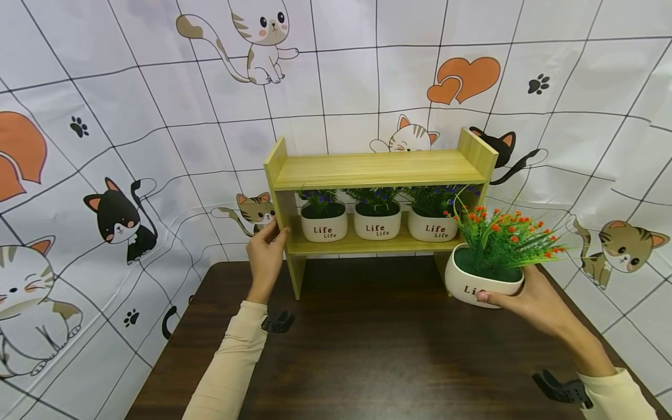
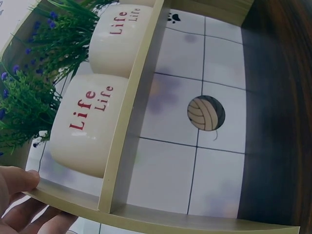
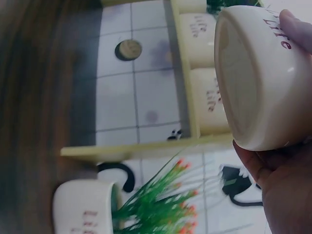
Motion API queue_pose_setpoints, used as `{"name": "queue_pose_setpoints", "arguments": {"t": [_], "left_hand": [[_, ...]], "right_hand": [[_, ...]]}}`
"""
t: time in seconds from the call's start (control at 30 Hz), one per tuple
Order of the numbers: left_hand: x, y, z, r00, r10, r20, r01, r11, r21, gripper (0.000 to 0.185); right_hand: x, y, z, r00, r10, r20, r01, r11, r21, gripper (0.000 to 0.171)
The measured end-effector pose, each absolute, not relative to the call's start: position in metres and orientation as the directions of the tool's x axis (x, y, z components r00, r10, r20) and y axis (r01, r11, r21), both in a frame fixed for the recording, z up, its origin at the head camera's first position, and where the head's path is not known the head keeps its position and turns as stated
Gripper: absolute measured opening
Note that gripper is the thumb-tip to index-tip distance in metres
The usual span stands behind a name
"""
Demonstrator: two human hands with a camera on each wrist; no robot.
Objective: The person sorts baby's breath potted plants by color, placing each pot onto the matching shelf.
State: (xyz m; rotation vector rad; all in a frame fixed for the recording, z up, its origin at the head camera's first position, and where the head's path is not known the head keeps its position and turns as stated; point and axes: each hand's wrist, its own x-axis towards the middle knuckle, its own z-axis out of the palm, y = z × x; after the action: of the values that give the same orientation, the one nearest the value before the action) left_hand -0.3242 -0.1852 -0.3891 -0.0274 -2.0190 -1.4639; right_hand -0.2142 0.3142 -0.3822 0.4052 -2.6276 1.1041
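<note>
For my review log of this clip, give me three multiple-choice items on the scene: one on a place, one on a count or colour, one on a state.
1. Where is the left hand?
A. on the left side panel of the wooden shelf
B. flat on the table
C. on a pot

2. How many white pots stand on the lower board?
A. one
B. three
C. five

3. What state is the orange-flowered pot in?
A. lying tipped over on the table
B. standing on the top board
C. held upright by the right hand

Answers: 1 A, its fingers grip the panel's edge. 2 B, three stand in a row. 3 C, the fingers wrap round its base, beside the shelf.
</note>
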Motion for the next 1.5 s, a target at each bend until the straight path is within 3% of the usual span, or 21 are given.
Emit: {"name": "queue_pose_setpoints", "arguments": {"t": [0.23, 0.3, 0.5, 0.8, 1.17, 1.27, 1.5], "left_hand": [[-0.324, -0.186, -0.389, -0.794, -0.338, 0.505, 0.381, 0.37, 0.847, 0.038], [-0.324, -0.186, -0.389, -0.792, -0.337, 0.509, 0.386, 0.369, 0.845, 0.038], [-0.324, -0.186, -0.39, -0.792, -0.344, 0.504, 0.376, 0.376, 0.847, 0.038], [-0.324, -0.187, -0.39, -0.792, -0.344, 0.505, 0.37, 0.387, 0.844, 0.038], [-0.324, -0.187, -0.389, -0.793, -0.341, 0.504, 0.37, 0.388, 0.844, 0.037], [-0.324, -0.186, -0.388, -0.793, -0.343, 0.503, 0.372, 0.38, 0.847, 0.037], [-0.324, -0.184, -0.388, -0.797, -0.345, 0.495, 0.356, 0.393, 0.848, 0.037]], "right_hand": [[-0.228, 0.29, -0.357, -0.92, -0.222, 0.322, -0.386, 0.649, -0.656, 0.064], [-0.23, 0.283, -0.351, -0.923, -0.229, 0.311, -0.382, 0.653, -0.654, 0.066], [-0.24, 0.264, -0.333, -0.922, -0.242, 0.302, -0.385, 0.651, -0.654, 0.094], [-0.252, 0.233, -0.307, -0.89, -0.31, 0.334, -0.454, 0.556, -0.696, 0.105], [-0.273, 0.19, -0.266, -0.821, -0.399, 0.408, -0.566, 0.471, -0.677, 0.095], [-0.279, 0.181, -0.256, -0.818, -0.416, 0.397, -0.565, 0.454, -0.689, 0.086], [-0.295, 0.162, -0.234, -0.845, -0.388, 0.367, -0.522, 0.449, -0.725, 0.086]]}}
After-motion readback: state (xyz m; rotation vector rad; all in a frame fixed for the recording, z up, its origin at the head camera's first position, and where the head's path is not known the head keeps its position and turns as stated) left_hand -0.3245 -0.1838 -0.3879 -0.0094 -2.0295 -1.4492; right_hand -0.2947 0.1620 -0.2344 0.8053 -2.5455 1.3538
